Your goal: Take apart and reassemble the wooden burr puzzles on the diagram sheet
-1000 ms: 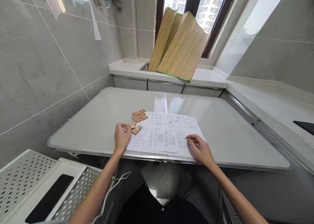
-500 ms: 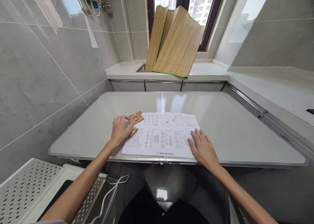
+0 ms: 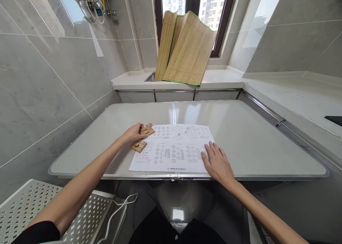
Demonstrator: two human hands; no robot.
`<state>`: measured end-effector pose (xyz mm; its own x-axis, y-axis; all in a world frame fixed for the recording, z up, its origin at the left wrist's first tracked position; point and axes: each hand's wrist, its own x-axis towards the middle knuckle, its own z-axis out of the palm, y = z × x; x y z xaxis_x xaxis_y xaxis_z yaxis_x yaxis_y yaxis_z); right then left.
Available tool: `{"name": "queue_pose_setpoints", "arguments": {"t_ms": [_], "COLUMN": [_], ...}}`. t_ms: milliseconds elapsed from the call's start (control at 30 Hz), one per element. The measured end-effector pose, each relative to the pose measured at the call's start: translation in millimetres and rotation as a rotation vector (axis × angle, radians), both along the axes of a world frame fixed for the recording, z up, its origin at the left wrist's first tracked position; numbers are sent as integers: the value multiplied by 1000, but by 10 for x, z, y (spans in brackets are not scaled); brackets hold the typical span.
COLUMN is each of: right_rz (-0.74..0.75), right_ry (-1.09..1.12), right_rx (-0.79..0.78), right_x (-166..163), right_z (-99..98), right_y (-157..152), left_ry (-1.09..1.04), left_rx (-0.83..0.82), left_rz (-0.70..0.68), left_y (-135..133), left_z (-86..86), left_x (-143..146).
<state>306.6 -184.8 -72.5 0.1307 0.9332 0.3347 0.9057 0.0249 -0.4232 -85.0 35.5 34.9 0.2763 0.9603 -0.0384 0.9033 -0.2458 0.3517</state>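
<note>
A printed sheet of paper (image 3: 162, 164), covered in small diagrams, lies flat on the white folding table (image 3: 256, 140). At its upper left edge, my left hand (image 3: 133, 133) has thumb and fingers closed around the left end of several notched wooden pieces (image 3: 148, 129), lying side by side. Just nearer to me, a second cluster of notched wooden pieces (image 3: 139, 146) rests on the table and the sheet's left edge, apart from the fingers. My right hand (image 3: 217, 162) lies flat with fingers stretched out on the sheet's right edge.
A folded bamboo mat (image 3: 189, 51) leans against the window on the ledge behind the table. A metal rail (image 3: 262, 105) runs along the back and right. Left below stands a white perforated rack (image 3: 29, 204) with a white cable (image 3: 113, 215).
My left hand has moved away from me, off the nearer wooden pieces and onto the farther ones. The nearer cluster now shows fully. My right hand stays on the sheet; the view has shifted slightly.
</note>
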Motion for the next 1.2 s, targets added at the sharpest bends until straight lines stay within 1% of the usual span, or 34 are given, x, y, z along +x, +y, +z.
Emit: {"name": "queue_pose_setpoints", "arguments": {"t_ms": [167, 333, 433, 567, 733, 800, 833, 933, 1000, 1033, 1100, 1200], "right_rz": [-6, -7, -11, -18, -17, -17, -14, 11, 68, 124, 291, 550], "right_ry": [-41, -82, -124, -148, -176, -191, -201, -237, -259, -268, -286, -328], "right_rx": [-21, -84, -133, -137, -101, -81, -69, 0, 79, 118, 173, 172], "right_x": [-6, -14, -19, -17, -20, -27, -29, -12, 15, 26, 27, -62], "right_z": [8, 54, 79, 80, 56, 36, 25, 9, 39, 72, 169, 347], "right_y": [1, -9, -13, -6, 4, 1, -1, 1, 24, 43, 95, 186], "left_ry": [4, -41, -78, -132, -225, -261, -277, -301, -295, -291, -291, -320], "left_rx": [31, 81, 91, 93, 122, 140, 156, 217, 246, 253, 253, 236], "left_rz": [-70, -221, -316, -434, -508, -488, -456, -281, -190, -169, -162, -182], "left_y": [-73, -199, -332, -562, -805, -859, -877, -903, -901, -896, -880, -858], "left_z": [-30, -49, -80, -155, -274, -336, -370, -482, -544, -567, -592, -584], "left_x": [97, 341, 545, 837, 1112, 1195, 1235, 1357, 1428, 1455, 1485, 1458]}}
